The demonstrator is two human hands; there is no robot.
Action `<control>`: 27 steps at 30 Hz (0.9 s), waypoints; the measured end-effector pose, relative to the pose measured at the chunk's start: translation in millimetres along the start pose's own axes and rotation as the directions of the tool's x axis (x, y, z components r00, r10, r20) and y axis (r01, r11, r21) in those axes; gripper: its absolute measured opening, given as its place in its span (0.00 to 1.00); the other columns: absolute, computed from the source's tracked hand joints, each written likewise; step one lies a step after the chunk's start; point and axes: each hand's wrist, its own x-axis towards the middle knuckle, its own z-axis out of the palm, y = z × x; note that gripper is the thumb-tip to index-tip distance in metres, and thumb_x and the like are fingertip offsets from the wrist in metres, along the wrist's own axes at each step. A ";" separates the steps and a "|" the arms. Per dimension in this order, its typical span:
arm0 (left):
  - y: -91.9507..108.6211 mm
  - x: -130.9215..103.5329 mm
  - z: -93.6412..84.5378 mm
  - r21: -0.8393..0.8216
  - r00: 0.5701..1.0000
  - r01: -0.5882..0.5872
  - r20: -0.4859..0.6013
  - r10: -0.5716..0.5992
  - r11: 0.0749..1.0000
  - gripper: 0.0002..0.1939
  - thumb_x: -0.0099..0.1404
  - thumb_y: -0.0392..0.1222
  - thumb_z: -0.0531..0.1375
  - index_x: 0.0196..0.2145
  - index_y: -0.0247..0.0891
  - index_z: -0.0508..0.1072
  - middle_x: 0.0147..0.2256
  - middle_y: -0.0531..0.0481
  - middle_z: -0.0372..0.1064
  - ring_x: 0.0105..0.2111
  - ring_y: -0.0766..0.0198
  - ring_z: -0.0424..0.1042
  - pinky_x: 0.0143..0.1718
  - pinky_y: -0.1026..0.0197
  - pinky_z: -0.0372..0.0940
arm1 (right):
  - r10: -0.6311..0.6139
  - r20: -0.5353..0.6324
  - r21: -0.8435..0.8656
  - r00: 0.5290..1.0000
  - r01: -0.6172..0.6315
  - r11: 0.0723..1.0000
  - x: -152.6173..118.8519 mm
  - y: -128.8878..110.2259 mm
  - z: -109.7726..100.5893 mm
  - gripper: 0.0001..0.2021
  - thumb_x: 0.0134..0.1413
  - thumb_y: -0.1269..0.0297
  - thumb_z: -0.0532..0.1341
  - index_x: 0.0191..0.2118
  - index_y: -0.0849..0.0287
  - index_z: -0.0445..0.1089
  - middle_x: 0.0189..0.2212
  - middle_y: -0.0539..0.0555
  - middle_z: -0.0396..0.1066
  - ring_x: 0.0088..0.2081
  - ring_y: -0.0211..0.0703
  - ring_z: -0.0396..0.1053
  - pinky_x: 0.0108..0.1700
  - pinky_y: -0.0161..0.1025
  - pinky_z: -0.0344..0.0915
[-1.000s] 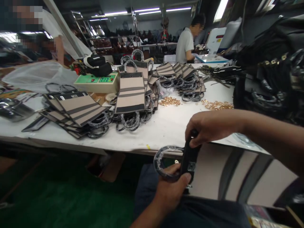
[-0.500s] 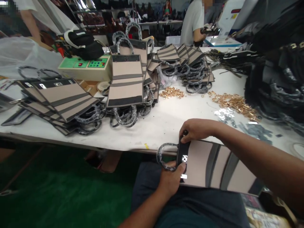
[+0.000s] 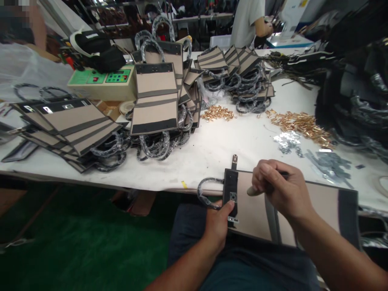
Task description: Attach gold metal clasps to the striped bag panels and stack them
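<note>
A beige bag panel (image 3: 251, 184) with dark bands lies across my lap and the table's front edge. Its black top strip and wrapped round handle (image 3: 200, 192) point left. My left hand (image 3: 216, 226) grips this end, thumb on the strip beside a small metal plate (image 3: 233, 197). Beyond the strip's far edge, a short black strap with a gold fitting (image 3: 235, 160) sticks out. My right hand (image 3: 280, 186) is closed above the panel around a tool with a rounded, dull tip (image 3: 254, 191); the fingers hide most of it.
Stacked bag panels lie at the left (image 3: 87, 125) and centre (image 3: 154, 97) of the white table (image 3: 169, 173). Gold fittings (image 3: 303, 125) and grey metal plates (image 3: 329, 161) are at the right. Behind stand a green-topped machine (image 3: 103, 83) and a person (image 3: 247, 24).
My right hand has left the panel's far corner, moved right and now holds a tool. The strap with the gold fitting has come into view. My left hand stays on the strip.
</note>
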 end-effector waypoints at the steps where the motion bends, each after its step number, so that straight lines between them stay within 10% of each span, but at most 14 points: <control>1: 1.0 0.1 1.7 -0.002 1.000 0.007 -0.012 -0.007 1.000 0.21 0.55 0.53 0.73 0.37 0.30 0.84 0.30 0.42 0.80 0.28 0.57 0.77 0.34 0.58 0.68 | -0.003 -0.047 0.108 0.999 0.009 0.994 -3.9 6.9 0.3 0.22 0.63 0.52 0.69 0.23 0.56 0.65 0.20 0.46 0.61 0.20 0.37 0.60 0.24 0.37 0.61; 12: 1.0 0.0 4.2 0.007 0.997 0.004 -0.073 -0.003 1.000 0.20 0.53 0.53 0.74 0.32 0.31 0.82 0.27 0.45 0.77 0.26 0.61 0.73 0.31 0.61 0.65 | 0.103 -0.331 0.413 0.938 0.046 0.910 -5.2 52.6 11.5 0.19 0.63 0.58 0.64 0.24 0.56 0.60 0.20 0.42 0.52 0.17 0.33 0.51 0.21 0.35 0.54; 20: 8.7 -2.8 3.8 0.011 0.996 -0.087 0.005 0.087 0.996 0.16 0.59 0.50 0.72 0.34 0.32 0.83 0.30 0.46 0.78 0.30 0.60 0.74 0.34 0.61 0.66 | -0.207 0.187 -0.214 0.960 0.246 0.945 -15.6 35.5 42.7 0.20 0.63 0.60 0.68 0.21 0.56 0.66 0.20 0.49 0.65 0.23 0.38 0.62 0.27 0.39 0.58; 27: 6.2 -3.8 3.2 -0.039 0.998 -0.065 0.018 0.066 0.997 0.18 0.55 0.51 0.73 0.31 0.31 0.83 0.28 0.44 0.78 0.28 0.60 0.74 0.32 0.61 0.67 | -0.028 0.087 -0.092 0.996 0.036 0.995 0.1 24.6 42.5 0.23 0.67 0.52 0.65 0.22 0.56 0.65 0.17 0.47 0.62 0.20 0.37 0.60 0.24 0.37 0.57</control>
